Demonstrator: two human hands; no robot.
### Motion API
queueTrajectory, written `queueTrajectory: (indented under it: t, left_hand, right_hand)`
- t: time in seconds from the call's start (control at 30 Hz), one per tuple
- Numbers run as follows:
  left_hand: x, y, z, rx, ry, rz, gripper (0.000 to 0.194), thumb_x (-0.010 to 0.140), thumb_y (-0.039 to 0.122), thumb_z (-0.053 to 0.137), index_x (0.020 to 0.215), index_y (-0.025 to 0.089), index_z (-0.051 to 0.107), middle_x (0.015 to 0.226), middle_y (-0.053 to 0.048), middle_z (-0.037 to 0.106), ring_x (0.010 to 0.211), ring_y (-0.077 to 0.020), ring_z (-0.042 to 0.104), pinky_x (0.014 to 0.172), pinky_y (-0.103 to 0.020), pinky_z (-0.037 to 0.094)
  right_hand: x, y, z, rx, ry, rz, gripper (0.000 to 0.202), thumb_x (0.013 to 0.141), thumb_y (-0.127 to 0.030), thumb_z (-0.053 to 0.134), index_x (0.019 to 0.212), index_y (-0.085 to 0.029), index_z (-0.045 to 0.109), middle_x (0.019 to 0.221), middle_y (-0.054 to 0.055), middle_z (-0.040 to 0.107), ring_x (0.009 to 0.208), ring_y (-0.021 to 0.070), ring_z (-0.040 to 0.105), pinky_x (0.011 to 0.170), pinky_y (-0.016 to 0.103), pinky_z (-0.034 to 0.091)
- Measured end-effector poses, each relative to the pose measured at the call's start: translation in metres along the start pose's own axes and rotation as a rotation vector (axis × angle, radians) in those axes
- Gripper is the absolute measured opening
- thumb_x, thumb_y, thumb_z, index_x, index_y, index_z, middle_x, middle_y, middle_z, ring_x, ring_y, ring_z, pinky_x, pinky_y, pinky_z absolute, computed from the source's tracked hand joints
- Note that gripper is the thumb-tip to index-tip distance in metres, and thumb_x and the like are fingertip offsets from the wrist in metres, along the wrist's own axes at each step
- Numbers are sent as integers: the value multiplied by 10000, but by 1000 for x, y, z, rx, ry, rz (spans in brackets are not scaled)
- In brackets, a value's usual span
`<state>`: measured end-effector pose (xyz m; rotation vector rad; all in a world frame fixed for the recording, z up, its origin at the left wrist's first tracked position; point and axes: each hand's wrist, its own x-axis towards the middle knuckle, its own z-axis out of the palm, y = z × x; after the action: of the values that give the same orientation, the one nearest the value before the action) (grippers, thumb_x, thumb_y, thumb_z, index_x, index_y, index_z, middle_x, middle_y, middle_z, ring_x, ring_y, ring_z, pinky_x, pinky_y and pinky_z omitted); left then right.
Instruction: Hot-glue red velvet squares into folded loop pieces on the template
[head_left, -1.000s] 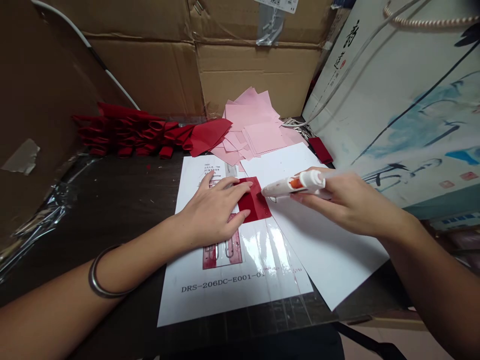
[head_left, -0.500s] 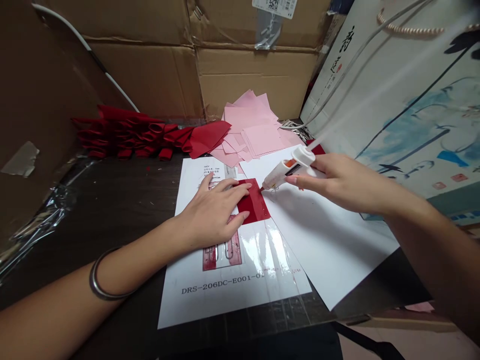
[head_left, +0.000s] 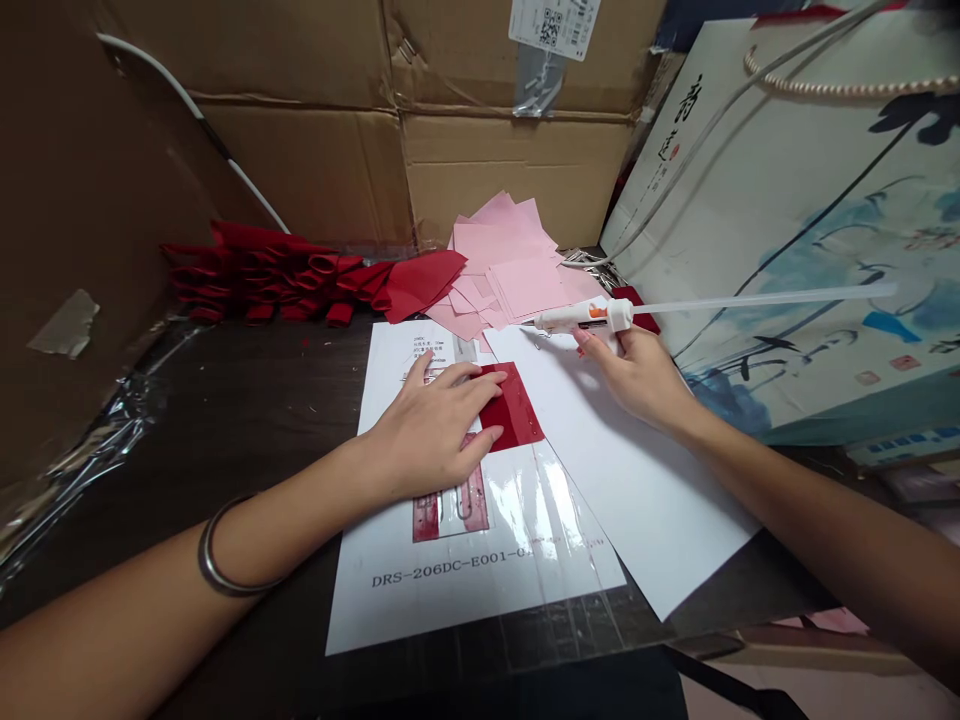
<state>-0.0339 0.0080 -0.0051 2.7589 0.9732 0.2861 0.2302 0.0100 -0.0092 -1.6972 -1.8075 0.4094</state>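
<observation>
My left hand (head_left: 442, 425) lies with its fingers spread, the fingertips resting on a dark red square piece (head_left: 517, 405). Under it is a printed sheet (head_left: 465, 600) with a picture and text, covered with clear film. My right hand (head_left: 637, 375) is wrapped round a white glue gun (head_left: 577, 318), held above a blank white sheet (head_left: 630, 500). The gun's nozzle points left, near the pink pieces, and a long clear glue stick (head_left: 765, 298) sticks out of its back. Small shiny spots show along the red piece's right edge.
Folded red pieces (head_left: 277, 280) lie in a row at the back left. Pink squares (head_left: 517, 250) are piled at the back centre, beside metal clips (head_left: 596, 265). Cardboard (head_left: 510, 170) walls the back; a painted bag (head_left: 795, 230) stands right, a cable before it.
My right hand has moved the glue gun up and away from the red piece's right edge and levelled it. My left hand stays on the red piece. The whole view has shifted slightly.
</observation>
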Motion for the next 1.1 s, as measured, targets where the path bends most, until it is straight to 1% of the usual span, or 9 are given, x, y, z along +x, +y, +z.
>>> queueTrajectory:
  t: [0.1,0.23,0.3,0.4,0.5,0.63,0.83,0.97,1.1]
  left_hand:
    - [0,-1,0,2,2,4,415,933,348,424,1296,169,516,1445,-90,510,1353,-311,397,1124,-650,155]
    - [0,-1,1,2,5,7,425,942,367,418,1314,179,505,1451,-90,504,1354,-311,399,1128,-645,146]
    - [0,-1,0,4,13,11,421,946,369,415,1312,184,510,1443,-91,513,1354,-308,400,1135,-634,135]
    - [0,-1,0,4,19,14,414,947,368,417,1302,185,523,1427,-96,529,1348,-306,407,1139,-624,131]
    - [0,0,0,2,17,16,420,945,366,418,1305,179,525,1432,-101,524,1350,-312,405,1137,-629,130]
    - [-1,1,-1,3,10,12,430,948,367,405,1312,169,522,1436,-107,517,1357,-314,396,1131,-641,137]
    - [-1,-1,0,-5,7,12,433,942,366,418,1322,179,507,1445,-96,508,1356,-311,399,1135,-639,140]
    - [-1,-1,1,-11,20,20,403,936,359,429,1288,186,525,1450,-94,503,1351,-312,404,1132,-639,148]
    - [-1,-2,0,-17,42,28,371,931,357,450,1247,187,542,1431,-99,519,1331,-308,429,1122,-640,173]
  right_hand:
    - [0,-2,0,21,39,75,403,908,-543,470,877,-184,650,816,74,668,745,237,610,674,401,469]
    - [-12,-5,-12,-89,-24,60,501,882,-598,489,1085,-166,642,906,110,694,769,267,636,666,427,504]
    - [-29,-11,-22,-208,-63,-6,548,868,-603,517,1183,-163,605,1026,149,695,851,305,654,692,450,521]
    - [-60,-28,-35,-429,63,-128,566,879,-527,547,1299,-148,542,1229,199,632,1100,382,599,833,515,500]
    - [-70,-49,-36,-286,-69,-79,403,930,-475,487,1161,-181,637,964,120,721,776,262,686,682,404,531]
    - [-36,-59,-18,79,-400,139,476,970,-496,369,822,-177,690,585,40,645,455,158,571,492,322,469]
    - [1,-46,5,317,-483,268,446,947,-488,398,839,-174,694,498,38,566,387,147,469,383,312,365]
    - [-7,-44,7,327,-554,192,467,957,-413,382,584,-209,576,461,14,489,404,133,438,429,314,379]
    - [-12,-47,10,228,-488,36,338,937,-307,435,699,-193,646,612,30,615,536,157,546,545,331,450]
